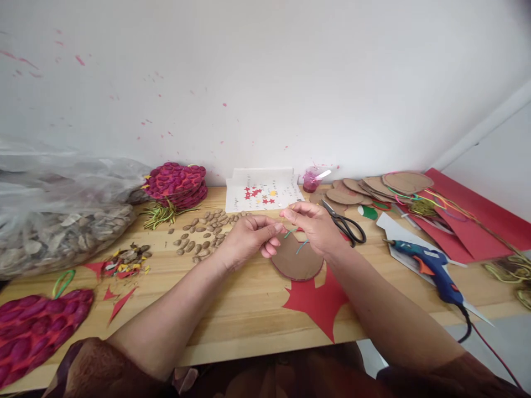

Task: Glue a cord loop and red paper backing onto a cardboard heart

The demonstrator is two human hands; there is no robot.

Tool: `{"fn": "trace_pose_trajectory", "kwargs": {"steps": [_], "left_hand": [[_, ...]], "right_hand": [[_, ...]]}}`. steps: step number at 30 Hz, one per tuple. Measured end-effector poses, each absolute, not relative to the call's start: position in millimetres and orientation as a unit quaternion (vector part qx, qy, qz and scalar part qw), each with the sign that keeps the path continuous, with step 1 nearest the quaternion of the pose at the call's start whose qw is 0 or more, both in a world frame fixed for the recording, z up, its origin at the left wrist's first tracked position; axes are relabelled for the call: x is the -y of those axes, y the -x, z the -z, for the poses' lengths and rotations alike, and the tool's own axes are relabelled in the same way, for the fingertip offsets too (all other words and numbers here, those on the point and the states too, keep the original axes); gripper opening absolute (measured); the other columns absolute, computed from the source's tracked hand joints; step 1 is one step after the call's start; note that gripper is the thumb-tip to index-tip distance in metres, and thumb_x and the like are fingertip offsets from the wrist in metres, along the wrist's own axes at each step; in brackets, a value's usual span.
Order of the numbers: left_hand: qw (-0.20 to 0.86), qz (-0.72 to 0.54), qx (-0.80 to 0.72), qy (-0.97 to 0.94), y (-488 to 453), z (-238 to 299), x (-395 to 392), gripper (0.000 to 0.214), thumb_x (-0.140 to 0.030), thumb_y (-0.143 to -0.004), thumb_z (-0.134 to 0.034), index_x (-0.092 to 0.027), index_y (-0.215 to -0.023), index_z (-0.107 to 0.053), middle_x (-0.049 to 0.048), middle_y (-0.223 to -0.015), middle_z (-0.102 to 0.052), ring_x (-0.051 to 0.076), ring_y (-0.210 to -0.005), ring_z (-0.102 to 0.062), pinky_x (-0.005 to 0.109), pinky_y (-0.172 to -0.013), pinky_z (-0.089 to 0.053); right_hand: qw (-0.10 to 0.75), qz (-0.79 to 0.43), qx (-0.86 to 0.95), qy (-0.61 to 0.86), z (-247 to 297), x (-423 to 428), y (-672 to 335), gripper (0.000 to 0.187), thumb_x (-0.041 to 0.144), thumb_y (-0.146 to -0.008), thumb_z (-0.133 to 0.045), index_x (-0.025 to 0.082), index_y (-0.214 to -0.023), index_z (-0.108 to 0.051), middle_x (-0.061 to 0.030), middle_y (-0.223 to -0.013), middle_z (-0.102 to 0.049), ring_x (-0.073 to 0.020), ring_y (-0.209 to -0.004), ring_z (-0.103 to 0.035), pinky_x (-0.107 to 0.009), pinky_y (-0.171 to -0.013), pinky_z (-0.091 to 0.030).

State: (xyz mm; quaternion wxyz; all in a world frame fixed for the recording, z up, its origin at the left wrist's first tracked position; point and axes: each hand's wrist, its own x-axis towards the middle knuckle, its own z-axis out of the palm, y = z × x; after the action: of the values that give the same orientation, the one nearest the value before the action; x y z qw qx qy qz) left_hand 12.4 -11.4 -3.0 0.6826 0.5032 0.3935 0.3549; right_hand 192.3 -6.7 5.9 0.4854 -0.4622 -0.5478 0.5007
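Observation:
My left hand (261,235) is closed in a pinch, and its fingertips come close to those of my right hand (309,222). The right thumb and forefinger are pinched too. Whatever lies between the fingers is too small to make out. Below both hands a round brown cardboard piece (297,261) lies on the table, partly hidden by them. Short ends of green cord (302,245) show over it, beside the right hand. A cut red paper scrap (321,309) lies at the cardboard's near edge.
Scissors (346,226) and a blue glue gun (431,265) lie to the right, near cardboard discs (348,195) and red paper (448,235). Brown shells or seeds (189,246), a plastic bag (62,221) and purple-red decorated pieces (176,182) are leftward. White paper (240,204) holds small stars.

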Motion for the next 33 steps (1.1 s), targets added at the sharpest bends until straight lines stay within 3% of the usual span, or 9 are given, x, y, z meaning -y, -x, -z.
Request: {"fn": "trace_pose_trajectory", "kwargs": {"steps": [4,11,14,17,21,24,27,30,33], "left_hand": [[0.666,-0.369,-0.408,-0.503,-11.6,0.3,12.4,0.029,-0.039,-0.074,-0.079,-0.013,-0.083,-0.070,0.0002,-0.061,-0.066,0.007,-0.045,-0.057,0.017,-0.043,-0.045],[0.646,-0.432,-0.424,-0.465,-10.9,-1.3,10.2,0.034,-0.041,-0.069,-0.081,-0.012,-0.082,-0.068,-0.0015,-0.056,-0.063,0.006,-0.041,-0.053,0.017,-0.041,-0.043],[0.623,-0.467,-0.426,-0.461,-10.2,-0.5,9.6,0.037,-0.045,-0.069,-0.080,-0.013,-0.084,-0.068,-0.0017,-0.057,-0.063,0.007,-0.043,-0.054,0.018,-0.042,-0.042],[0.596,-0.449,-0.435,-0.504,-11.4,-1.7,11.4,0.038,-0.049,-0.072,-0.078,-0.014,-0.084,-0.068,-0.0007,-0.059,-0.064,0.008,-0.044,-0.055,0.019,-0.044,-0.044],[0.561,-0.395,-0.452,-0.571,-14.2,-2.2,13.7,0.036,-0.051,-0.076,-0.073,-0.016,-0.082,-0.068,-0.0006,-0.059,-0.063,0.009,-0.044,-0.053,0.020,-0.045,-0.042],[0.505,-0.375,-0.474,-0.617,-13.4,0.8,12.4,0.032,-0.049,-0.079,-0.068,-0.016,-0.080,-0.068,-0.0019,-0.057,-0.060,0.009,-0.045,-0.049,0.021,-0.046,-0.038],[0.398,-0.355,-0.497,-0.684,-10.2,5.0,9.6,0.032,-0.047,-0.084,-0.062,-0.017,-0.080,-0.069,-0.0022,-0.058,-0.058,0.010,-0.050,-0.046,0.022,-0.049,-0.035],[0.301,-0.306,-0.495,-0.755,-6.8,7.6,7.8,0.032,-0.045,-0.089,-0.055,-0.017,-0.081,-0.069,-0.0012,-0.061,-0.060,0.012,-0.055,-0.047,0.024,-0.055,-0.035],[0.267,-0.267,-0.480,-0.792,-4.7,8.6,6.7,0.031,-0.043,-0.090,-0.053,-0.018,-0.080,-0.069,0.0006,-0.067,-0.065,0.015,-0.060,-0.052,0.025,-0.060,-0.037]], "right_hand": [[0.491,-0.489,0.543,0.474,-6.1,5.0,-193.3,0.027,0.047,-0.071,-0.078,0.021,-0.073,-0.071,-0.0001,-0.075,-0.064,-0.0133,-0.069,-0.054,-0.027,-0.061,-0.043],[0.614,-0.453,0.443,0.471,-3.1,-13.8,-208.8,0.038,0.057,-0.069,-0.076,0.022,-0.078,-0.067,-0.0015,-0.081,-0.064,-0.0119,-0.065,-0.054,-0.024,-0.054,-0.039],[0.542,-0.464,0.499,0.491,-4.2,-10.4,-208.3,0.046,0.065,-0.074,-0.069,0.020,-0.071,-0.069,-0.0022,-0.070,-0.060,-0.0124,-0.061,-0.052,-0.025,-0.051,-0.037],[0.432,-0.470,0.594,0.489,-4.2,0.7,-199.1,0.041,0.061,-0.079,-0.068,0.020,-0.076,-0.075,-0.0016,-0.068,-0.062,-0.0140,-0.064,-0.054,-0.027,-0.055,-0.040],[0.469,-0.439,0.604,0.472,-1.8,3.2,-193.1,0.028,0.049,-0.074,-0.076,0.021,-0.076,-0.074,0.0001,-0.072,-0.066,-0.0135,-0.066,-0.055,-0.027,-0.061,-0.042],[0.540,-0.400,0.559,0.485,-4.3,-7.4,-203.8,0.033,0.053,-0.073,-0.074,0.020,-0.077,-0.070,0.0016,-0.066,-0.061,-0.0120,-0.059,-0.051,-0.027,-0.057,-0.040],[0.556,-0.374,0.551,0.497,-14.1,-12.7,-223.0,0.036,0.056,-0.078,-0.066,0.020,-0.080,-0.067,0.0016,-0.066,-0.059,-0.0114,-0.057,-0.049,-0.026,-0.053,-0.037],[0.524,-0.349,0.582,0.515,-25.2,-2.4,-244.5,0.032,0.051,-0.076,-0.070,0.019,-0.076,-0.069,0.0007,-0.064,-0.061,-0.0131,-0.059,-0.051,-0.027,-0.055,-0.037],[0.387,-0.209,0.673,0.595,-27.9,20.5,-266.5,0.030,0.048,-0.080,-0.066,0.020,-0.071,-0.070,-0.0002,-0.063,-0.064,-0.0141,-0.057,-0.051,-0.028,-0.056,-0.035]]}}
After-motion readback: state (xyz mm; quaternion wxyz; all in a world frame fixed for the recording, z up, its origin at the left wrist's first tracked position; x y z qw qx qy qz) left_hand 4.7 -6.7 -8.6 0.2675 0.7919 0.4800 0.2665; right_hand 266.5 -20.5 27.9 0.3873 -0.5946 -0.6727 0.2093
